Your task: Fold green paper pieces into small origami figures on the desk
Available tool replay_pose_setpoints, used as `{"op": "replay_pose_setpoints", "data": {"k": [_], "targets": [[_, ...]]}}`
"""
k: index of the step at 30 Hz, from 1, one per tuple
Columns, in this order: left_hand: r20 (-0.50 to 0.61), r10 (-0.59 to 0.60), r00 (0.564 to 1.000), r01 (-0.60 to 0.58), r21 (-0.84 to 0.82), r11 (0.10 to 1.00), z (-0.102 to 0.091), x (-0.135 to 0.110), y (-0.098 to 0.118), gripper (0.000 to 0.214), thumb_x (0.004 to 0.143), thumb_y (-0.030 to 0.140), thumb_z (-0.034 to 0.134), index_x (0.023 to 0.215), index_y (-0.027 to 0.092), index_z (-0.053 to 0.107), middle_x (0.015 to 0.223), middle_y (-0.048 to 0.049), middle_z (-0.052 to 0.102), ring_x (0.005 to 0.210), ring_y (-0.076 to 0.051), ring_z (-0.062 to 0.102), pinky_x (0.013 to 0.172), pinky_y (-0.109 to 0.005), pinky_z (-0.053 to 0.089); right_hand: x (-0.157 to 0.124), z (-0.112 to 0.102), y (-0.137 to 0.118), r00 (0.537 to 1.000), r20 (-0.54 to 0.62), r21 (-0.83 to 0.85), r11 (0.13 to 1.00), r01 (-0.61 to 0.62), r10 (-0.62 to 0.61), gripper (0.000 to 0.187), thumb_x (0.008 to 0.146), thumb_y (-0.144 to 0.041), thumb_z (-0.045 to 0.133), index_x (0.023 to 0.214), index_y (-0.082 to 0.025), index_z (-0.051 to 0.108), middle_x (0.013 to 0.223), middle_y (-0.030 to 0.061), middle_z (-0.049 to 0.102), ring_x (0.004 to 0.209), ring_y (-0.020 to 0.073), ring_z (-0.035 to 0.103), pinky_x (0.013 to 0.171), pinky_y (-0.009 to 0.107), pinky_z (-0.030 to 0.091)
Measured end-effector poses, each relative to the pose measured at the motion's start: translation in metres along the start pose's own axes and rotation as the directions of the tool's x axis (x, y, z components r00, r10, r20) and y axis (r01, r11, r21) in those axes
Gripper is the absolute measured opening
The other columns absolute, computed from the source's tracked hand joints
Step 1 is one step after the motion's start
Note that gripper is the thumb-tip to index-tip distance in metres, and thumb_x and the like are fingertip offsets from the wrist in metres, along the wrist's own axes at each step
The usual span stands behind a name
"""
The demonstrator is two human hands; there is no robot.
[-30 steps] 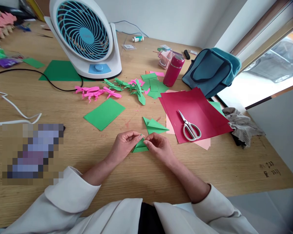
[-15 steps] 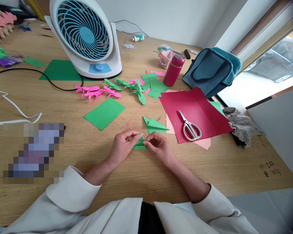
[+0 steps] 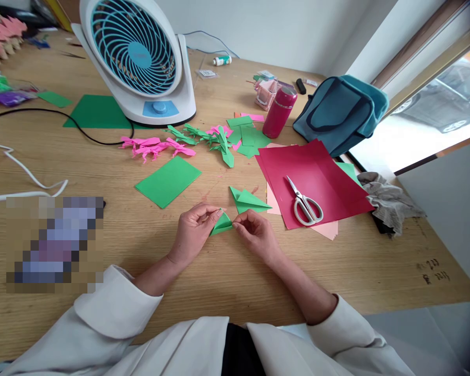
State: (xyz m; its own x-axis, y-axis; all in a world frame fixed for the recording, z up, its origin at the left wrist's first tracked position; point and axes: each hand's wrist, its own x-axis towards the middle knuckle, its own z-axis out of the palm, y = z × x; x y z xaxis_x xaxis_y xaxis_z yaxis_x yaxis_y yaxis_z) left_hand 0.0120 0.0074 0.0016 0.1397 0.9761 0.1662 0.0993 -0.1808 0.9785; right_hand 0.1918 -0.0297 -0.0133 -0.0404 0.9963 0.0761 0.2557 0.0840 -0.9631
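Observation:
Between my hands is a small folded piece of green paper [image 3: 222,224]. My left hand [image 3: 194,230] pinches its upper left part between thumb and fingers. At the paper's right corner, the thumb and forefinger of my right hand [image 3: 257,236] are pinched together on it. Just beyond them, a second folded green paper [image 3: 248,200] with pointed ends lies on the table. A flat green sheet [image 3: 168,181] rests farther to the left. Part of the held paper is hidden behind my left fingers.
White-handled scissors [image 3: 304,201] lie on red paper sheets [image 3: 337,183] at the right. Pink folded figures [image 3: 152,149] and green ones [image 3: 224,146] lie ahead, before a fan [image 3: 160,104]. A red flask [image 3: 279,112] and a teal bag [image 3: 340,115] stand behind. A blurred-out object [image 3: 57,240] is at left.
The green paper in my hands has turned and tilted, its lower edge now slanting up to the right. My left fingers have shifted slightly left and up.

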Motion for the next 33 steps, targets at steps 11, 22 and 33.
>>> {"op": "replay_pose_setpoints", "data": {"k": [11, 22, 33], "targets": [[0.004, 0.071, 0.997, -0.071, 0.054, 0.996, -0.0004, -0.0005, 0.0027, 0.015, 0.088, 0.030, 0.067, 0.083, 0.018, 0.074, 0.087, -0.0050, 0.074, 0.081, -0.015, 0.066, 0.072, -0.023, 0.053, -0.0005, 0.0021, 0.0017, 1.000, 0.022, 0.002, 1.000, -0.004, 0.004, 0.013, 0.090, -0.034, 0.064, 0.085, -0.022, 0.064, 0.077, 0.0008, 0.060, 0.068, 0.0147, 0.052, 0.061, 0.026, 0.043], [0.019, 0.151, 0.988, -0.152, 0.088, 0.984, 0.0017, -0.0031, 0.0038, 0.011, 0.088, 0.026, 0.068, 0.085, 0.019, 0.077, 0.086, -0.0050, 0.075, 0.079, -0.015, 0.067, 0.069, -0.023, 0.055, -0.0008, 0.0021, 0.0008, 1.000, 0.029, 0.013, 1.000, 0.007, -0.008, 0.011, 0.088, -0.034, 0.067, 0.087, -0.022, 0.066, 0.081, 0.0009, 0.060, 0.068, 0.0139, 0.053, 0.062, 0.027, 0.044], [0.054, 0.162, 0.985, -0.166, 0.077, 0.983, 0.0058, -0.0078, 0.0019, 0.009, 0.088, 0.024, 0.069, 0.089, 0.019, 0.077, 0.088, -0.0047, 0.075, 0.080, -0.015, 0.069, 0.070, -0.023, 0.055, -0.0004, 0.0060, -0.0014, 1.000, -0.021, 0.031, 0.999, -0.008, 0.008, 0.010, 0.085, -0.028, 0.069, 0.080, -0.021, 0.065, 0.075, -0.0003, 0.058, 0.065, 0.0129, 0.051, 0.059, 0.026, 0.040]]}}
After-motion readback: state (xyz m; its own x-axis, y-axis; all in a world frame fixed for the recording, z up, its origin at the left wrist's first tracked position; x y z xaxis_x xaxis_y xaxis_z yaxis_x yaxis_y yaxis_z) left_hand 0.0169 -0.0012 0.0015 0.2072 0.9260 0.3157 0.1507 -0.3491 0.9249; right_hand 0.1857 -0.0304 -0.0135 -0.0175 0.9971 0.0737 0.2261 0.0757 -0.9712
